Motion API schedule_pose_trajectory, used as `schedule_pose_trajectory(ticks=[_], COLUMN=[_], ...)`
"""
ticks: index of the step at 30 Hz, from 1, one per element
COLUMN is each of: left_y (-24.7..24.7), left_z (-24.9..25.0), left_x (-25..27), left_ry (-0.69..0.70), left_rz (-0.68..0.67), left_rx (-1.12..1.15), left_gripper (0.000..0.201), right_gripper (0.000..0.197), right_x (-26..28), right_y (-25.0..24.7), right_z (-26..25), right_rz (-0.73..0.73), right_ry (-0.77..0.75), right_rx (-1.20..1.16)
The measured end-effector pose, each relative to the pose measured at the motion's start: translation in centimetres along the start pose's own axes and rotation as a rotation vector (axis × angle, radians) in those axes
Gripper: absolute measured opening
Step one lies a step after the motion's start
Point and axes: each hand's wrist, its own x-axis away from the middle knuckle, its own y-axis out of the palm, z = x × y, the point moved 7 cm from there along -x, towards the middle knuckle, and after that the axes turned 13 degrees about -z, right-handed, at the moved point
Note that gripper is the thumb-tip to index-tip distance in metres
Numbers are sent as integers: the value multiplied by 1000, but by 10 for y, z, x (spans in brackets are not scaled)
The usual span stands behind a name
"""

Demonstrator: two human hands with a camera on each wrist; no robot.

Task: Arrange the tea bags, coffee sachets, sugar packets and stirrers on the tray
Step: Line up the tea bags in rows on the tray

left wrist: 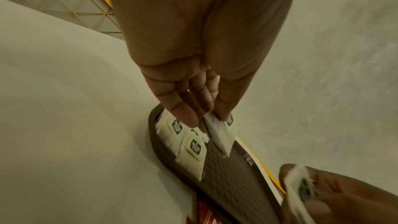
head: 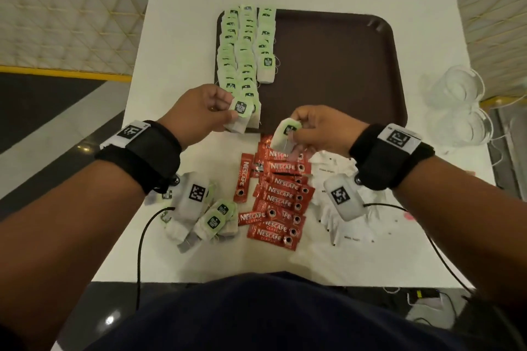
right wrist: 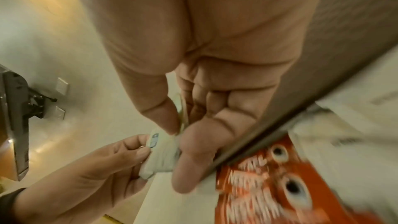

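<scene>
A brown tray lies on the white table, with rows of green-tagged tea bags along its left side. My left hand pinches a tea bag over the tray's near-left corner; in the left wrist view this left hand holds the tea bag just above the laid tea bags. My right hand pinches another tea bag above the red coffee sachets. White sugar packets lie under my right wrist. In the right wrist view my right hand grips its tea bag.
Loose tea bags lie near the table's front left, partly under my left wrist. Clear plastic cups stand at the right edge. Most of the tray's right side is bare. Cables hang off the front edge.
</scene>
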Motion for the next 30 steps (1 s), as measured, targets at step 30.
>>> schedule_pose_trajectory(ticks=[30], left_y=[-30], left_z=[13], left_x=[-73], left_ry=[14], left_rz=[193], left_rx=[149], left_gripper=[8], right_gripper=[24], right_x=[-107], right_y=[-87], right_z=[-59], right_rz=[351], right_ry=[-193], right_rx=[163])
